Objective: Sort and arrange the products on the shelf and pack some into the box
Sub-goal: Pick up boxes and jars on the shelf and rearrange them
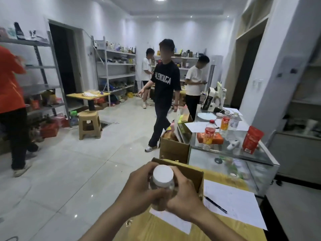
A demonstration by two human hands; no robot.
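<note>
While both hands curl around it, a clear jar (162,184) with a white lid (163,173) is held upright in the lower middle of the view, above the near end of a yellow table (156,230). The left hand (139,186) wraps the jar's left side, and the right hand (184,200) grips its lower right side; what the jar contains cannot be made out. Just behind the hands an open cardboard box (194,173) stands on the table, its inside hidden. To the right of the box lie a white paper sheet (234,204) and a black pen (215,204). Beyond the table is a glass display counter (243,159) bearing a red-labelled drink bottle (209,134) and a red pouch (251,139). A second cardboard box (173,150) sits on the floor beside the counter. A person in a black T-shirt (165,87) walks across the tiled room. Further back, metal shelves (116,66) hold mixed goods, near a tan plastic stool (89,124). At the far left stands a person in an orange top (10,84).
</note>
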